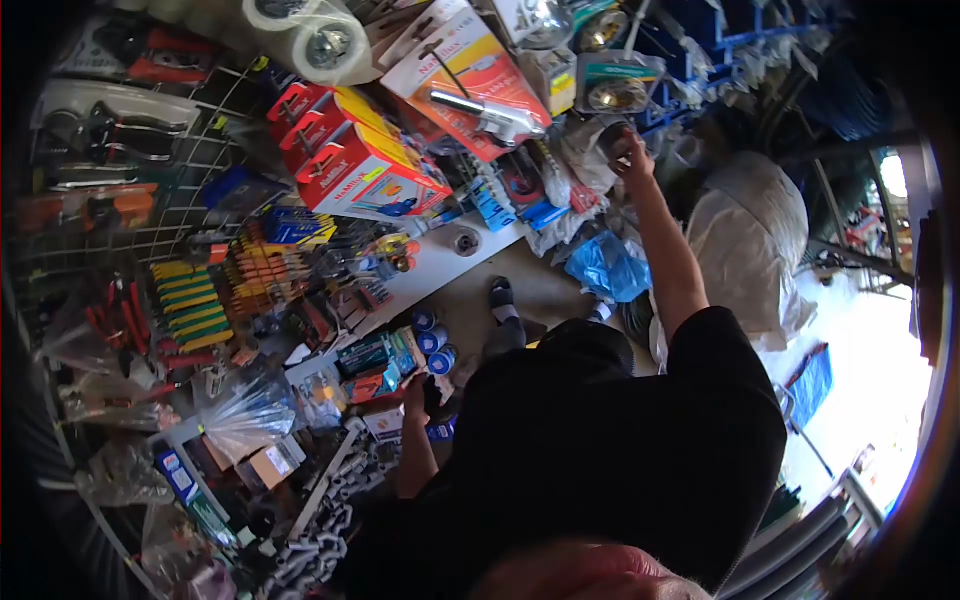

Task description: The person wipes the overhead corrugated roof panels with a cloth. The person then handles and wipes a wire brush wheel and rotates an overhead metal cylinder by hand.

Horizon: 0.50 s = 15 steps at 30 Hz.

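My right hand (634, 160) is stretched far forward, its fingers closed around a dark, round thing (613, 140) that looks like a roll. Clear plastic bags (585, 150) and blister-packed bulbs (618, 92) are close to it. Low on the left, my left hand (414, 395) is beside a small dark object (432, 396). Its fingers are small and shadowed, so I cannot make out whether they grip it. Blue-topped cans (432, 342) stand just beyond that hand, and small boxes (370, 385) lie around it.
Red Namilux boxes (365, 170) and an orange blister pack (470, 75) sit on the white counter (440, 265), near a tape roll (466, 240). Tools hang on a wire rack (215, 105) to the left. A blue bag (608, 266) and a large pale sack (745, 240) stand on the right.
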{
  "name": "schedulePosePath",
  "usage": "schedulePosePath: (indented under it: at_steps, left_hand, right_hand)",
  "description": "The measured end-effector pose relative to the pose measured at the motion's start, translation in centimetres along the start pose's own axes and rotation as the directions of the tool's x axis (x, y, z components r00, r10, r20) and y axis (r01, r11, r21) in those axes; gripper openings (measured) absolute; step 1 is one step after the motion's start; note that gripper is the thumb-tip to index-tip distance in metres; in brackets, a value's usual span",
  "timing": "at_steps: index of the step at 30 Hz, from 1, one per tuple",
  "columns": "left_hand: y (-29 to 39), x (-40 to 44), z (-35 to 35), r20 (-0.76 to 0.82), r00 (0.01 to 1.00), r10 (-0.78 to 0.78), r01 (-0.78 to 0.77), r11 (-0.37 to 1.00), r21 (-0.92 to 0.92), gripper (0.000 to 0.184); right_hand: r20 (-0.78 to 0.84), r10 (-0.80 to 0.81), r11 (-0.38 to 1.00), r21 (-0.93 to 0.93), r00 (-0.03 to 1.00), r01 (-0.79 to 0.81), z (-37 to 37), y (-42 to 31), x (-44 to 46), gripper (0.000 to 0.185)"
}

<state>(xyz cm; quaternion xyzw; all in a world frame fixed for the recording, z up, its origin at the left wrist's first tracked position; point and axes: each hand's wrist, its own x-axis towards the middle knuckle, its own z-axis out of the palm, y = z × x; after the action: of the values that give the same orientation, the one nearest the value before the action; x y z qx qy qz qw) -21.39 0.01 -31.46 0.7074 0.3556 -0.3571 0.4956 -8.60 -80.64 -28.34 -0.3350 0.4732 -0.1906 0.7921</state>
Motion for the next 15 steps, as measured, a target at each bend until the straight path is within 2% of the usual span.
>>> schedulePosePath:
  at_steps: [1,3,4,5,6,7,8,9,11,12,14,15]
  left_hand:
    - [-1.4,-2.6,1.2,0.073,0.994,-0.083,0.1,0.958,-0.268,0.031]
    - [-1.9,-7.9,3.9,0.069,0.995,-0.078,0.098,0.929,-0.357,0.031]
    - [-3.6,-8.4,4.6,0.005,0.993,-0.116,0.111,0.932,-0.345,0.031]
    - [-5.5,-8.3,4.7,-0.026,0.993,-0.114,0.103,0.959,-0.265,0.042]
    - [-7.3,-8.4,5.2,-0.115,0.982,-0.151,0.123,0.967,-0.222,0.049]
    - [-6.1,-11.1,6.8,-0.11,0.978,-0.174,0.142,0.957,-0.254,0.06]
    - [-5.3,-13.7,8.4,-0.105,0.975,-0.198,0.161,0.945,-0.285,0.071]
    - [-4.2,-15.2,9.7,-0.114,0.974,-0.197,0.157,0.945,-0.288,0.071]
    - [-4.4,-16.3,10.1,-0.16,0.971,-0.179,0.157,0.977,-0.144,0.069]
    - [-4.5,-16.7,9.8,-0.186,0.968,-0.167,0.156,0.985,-0.07,0.069]
    - [-4.5,-17.5,9.3,-0.237,0.961,-0.141,0.164,0.983,0.079,0.067]
    - [-2.7,-18.7,10.0,-0.262,0.957,-0.127,0.171,0.973,0.152,0.067]
  right_hand:
    - [-0.013,0.019,1.0,-0.023,1.0,-0.019,0.5,-0.9,-0.4,0.07]
    - [-0.003,0.045,0.999,-0.009,0.999,-0.045,1.7,-1.4,0.2,0.063]
    - [-0.01,0.059,0.998,0.015,0.998,-0.058,2.0,-1.3,0.5,0.056]
    - [-0.002,0.07,0.998,0.004,0.998,-0.07,1.5,-0.6,1.6,0.056]
    - [0.299,-0.479,0.772,-0.304,0.825,0.558,0.2,0.9,3.8,0.061]
    - [0.67,-0.669,0.145,-0.305,0.32,0.941,-0.8,2.3,6.2,0.068]
    - [0.692,-0.654,0.078,-0.339,0.304,0.938,-1.1,3.1,8.3,0.08]
    - [0.693,-0.654,0.085,-0.332,0.304,0.939,-0.9,3.8,9.6,0.08]
    - [0.624,-0.547,0.501,-0.29,0.558,0.816,0.3,5.2,12.1,0.076]
    - [0.557,-0.286,0.93,-0.034,0.78,0.365,1.3,5.8,14.9,0.073]
    - [0.547,-0.204,0.957,-0.061,0.812,0.282,1.6,7.2,19.8,0.047]
    - [0.525,-0.011,0.999,0.05,0.851,-0.018,1.5,6.6,20.6,0.047]
